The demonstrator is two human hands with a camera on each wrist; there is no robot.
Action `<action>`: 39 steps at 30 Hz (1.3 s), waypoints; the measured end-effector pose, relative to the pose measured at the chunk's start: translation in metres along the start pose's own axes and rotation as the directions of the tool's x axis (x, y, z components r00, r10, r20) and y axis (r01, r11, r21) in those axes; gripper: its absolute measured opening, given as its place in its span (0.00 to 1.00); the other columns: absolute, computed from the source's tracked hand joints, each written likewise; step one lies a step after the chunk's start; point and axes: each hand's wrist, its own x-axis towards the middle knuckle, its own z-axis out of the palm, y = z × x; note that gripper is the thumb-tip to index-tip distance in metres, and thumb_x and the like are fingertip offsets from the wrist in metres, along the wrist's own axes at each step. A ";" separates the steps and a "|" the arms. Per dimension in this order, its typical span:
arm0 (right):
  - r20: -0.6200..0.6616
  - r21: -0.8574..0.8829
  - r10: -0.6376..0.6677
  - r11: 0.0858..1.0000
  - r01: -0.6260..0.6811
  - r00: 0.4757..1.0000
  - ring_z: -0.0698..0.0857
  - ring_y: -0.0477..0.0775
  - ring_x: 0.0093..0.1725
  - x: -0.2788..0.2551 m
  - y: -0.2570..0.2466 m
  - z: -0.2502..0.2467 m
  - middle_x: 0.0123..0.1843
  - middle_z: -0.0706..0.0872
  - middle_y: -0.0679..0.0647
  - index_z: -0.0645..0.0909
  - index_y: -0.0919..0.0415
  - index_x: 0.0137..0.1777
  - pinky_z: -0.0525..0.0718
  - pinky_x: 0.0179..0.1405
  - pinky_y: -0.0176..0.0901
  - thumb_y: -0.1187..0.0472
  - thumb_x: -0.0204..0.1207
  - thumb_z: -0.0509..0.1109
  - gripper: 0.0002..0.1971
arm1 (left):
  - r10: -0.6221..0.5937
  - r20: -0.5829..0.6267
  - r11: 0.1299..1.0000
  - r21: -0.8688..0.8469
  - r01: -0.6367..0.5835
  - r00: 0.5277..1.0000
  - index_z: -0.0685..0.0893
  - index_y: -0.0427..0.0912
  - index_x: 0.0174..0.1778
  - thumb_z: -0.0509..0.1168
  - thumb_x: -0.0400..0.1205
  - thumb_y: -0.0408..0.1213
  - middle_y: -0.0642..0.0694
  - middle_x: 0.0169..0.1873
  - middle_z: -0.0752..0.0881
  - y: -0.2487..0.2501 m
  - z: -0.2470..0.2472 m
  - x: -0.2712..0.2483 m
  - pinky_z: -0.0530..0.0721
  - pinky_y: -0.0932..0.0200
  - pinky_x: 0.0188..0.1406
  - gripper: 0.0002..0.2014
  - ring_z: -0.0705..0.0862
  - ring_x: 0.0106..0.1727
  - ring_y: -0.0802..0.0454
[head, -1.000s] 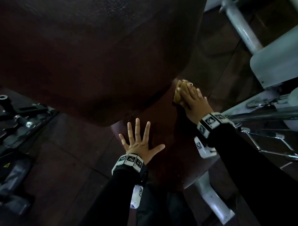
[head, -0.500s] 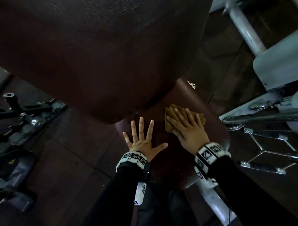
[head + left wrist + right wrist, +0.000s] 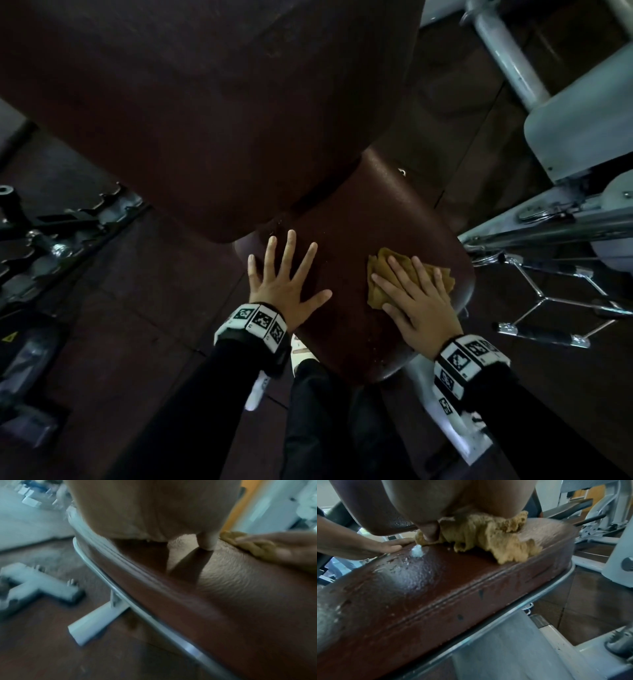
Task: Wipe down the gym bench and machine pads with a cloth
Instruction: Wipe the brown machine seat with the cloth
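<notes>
Cloth (image 3: 411, 277) first: from the head camera I see the mustard-coloured rag lying bunched on the brown seat pad (image 3: 352, 246), toward its right edge, with my right hand (image 3: 423, 305) flat on top of it, fingers straight and spread, pressing rather than gripping. My left hand (image 3: 287, 284) lies palm-down on the left part of the same pad, fingers fanned wide, holding nothing. The big dark back pad (image 3: 205, 102) rises just beyond the seat. Pale grey machine frame (image 3: 579, 130) stands to the right, and a chrome cable handle (image 3: 548, 308) lies on the floor near the seat's right side.

From the left wrist camera, which is blurred, I see my left hand (image 3: 154, 509) from beneath, its thumb touching the seat pad (image 3: 240, 588). My right hand (image 3: 283, 545) covers the cloth (image 3: 254, 546) at the far right. A white frame foot (image 3: 96, 622) rests on the floor below.

From the right wrist camera, my right hand (image 3: 462, 500) bears down on the crumpled cloth (image 3: 488, 536), thumb tip resting on its left end. The seat pad (image 3: 445, 588) shows a wet sheen and a small white blob of foam (image 3: 417, 550) just beside the cloth. My left hand (image 3: 368, 546) lies flat at the pad's far side.
</notes>
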 end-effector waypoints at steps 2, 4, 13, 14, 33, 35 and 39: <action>-0.015 -0.024 0.000 1.000 0.000 1.000 0.52 0.61 0.82 0.008 -0.005 0.000 0.83 0.56 0.43 0.58 0.37 0.79 0.50 0.77 0.68 0.43 0.81 0.50 0.26 | 0.057 -0.056 0.995 0.088 -0.052 0.997 0.19 0.70 0.70 0.30 0.71 0.78 0.59 0.71 0.14 -0.013 -0.002 -0.004 0.26 0.36 0.72 0.38 0.17 0.74 0.51; -0.004 -0.057 -0.020 0.998 0.020 1.000 0.53 0.63 0.82 0.018 -0.014 0.000 0.83 0.56 0.44 0.58 0.37 0.79 0.51 0.76 0.69 0.42 0.81 0.49 0.26 | 0.098 -0.074 0.987 0.132 -0.087 0.992 0.21 0.71 0.71 0.29 0.73 0.76 0.60 0.72 0.16 -0.023 -0.004 -0.005 0.29 0.35 0.74 0.35 0.25 0.79 0.49; 0.062 -0.196 -0.344 0.916 0.350 0.937 0.58 0.63 0.81 0.000 -0.063 0.033 0.83 0.59 0.45 0.60 0.37 0.79 0.53 0.78 0.68 0.45 0.79 0.55 0.26 | 0.103 -0.104 0.992 0.082 -0.095 0.989 0.22 0.73 0.71 0.38 0.76 0.70 0.61 0.73 0.18 -0.026 0.007 -0.001 0.25 0.32 0.70 0.35 0.15 0.72 0.56; 0.086 -0.202 -0.383 0.898 0.392 0.920 0.57 0.62 0.82 -0.013 -0.061 0.039 0.83 0.58 0.44 0.60 0.36 0.79 0.52 0.79 0.67 0.45 0.79 0.56 0.27 | 0.100 -0.102 0.993 0.072 -0.093 0.990 0.22 0.73 0.71 0.38 0.76 0.70 0.61 0.73 0.18 -0.026 0.007 -0.001 0.25 0.32 0.70 0.35 0.15 0.73 0.56; 0.070 -0.138 -0.028 0.990 0.037 0.997 0.56 0.69 0.81 0.023 -0.047 0.000 0.83 0.57 0.46 0.58 0.34 0.79 0.55 0.75 0.72 0.42 0.80 0.48 0.26 | 0.065 -0.058 0.996 0.061 -0.061 0.996 0.20 0.73 0.69 0.38 0.77 0.69 0.61 0.72 0.16 -0.020 0.004 -0.003 0.13 0.38 0.63 0.34 0.14 0.73 0.54; 0.076 -0.163 -0.163 0.971 0.173 0.984 0.62 0.69 0.79 0.016 -0.066 0.011 0.82 0.63 0.47 0.64 0.36 0.77 0.61 0.73 0.73 0.44 0.78 0.53 0.26 | 0.060 -0.052 0.997 0.055 -0.057 0.997 0.20 0.74 0.68 0.38 0.77 0.69 0.61 0.71 0.15 -0.020 0.003 -0.002 0.13 0.38 0.63 0.34 0.13 0.72 0.54; 0.181 -0.197 -0.423 0.869 0.454 0.888 0.66 0.64 0.78 -0.028 -0.063 0.034 0.80 0.66 0.44 0.69 0.35 0.74 0.62 0.75 0.68 0.48 0.75 0.59 0.25 | 0.061 -0.036 0.998 0.035 -0.060 0.997 0.19 0.75 0.68 0.40 0.77 0.68 0.62 0.70 0.14 -0.020 0.002 -0.002 0.13 0.38 0.63 0.34 0.13 0.71 0.55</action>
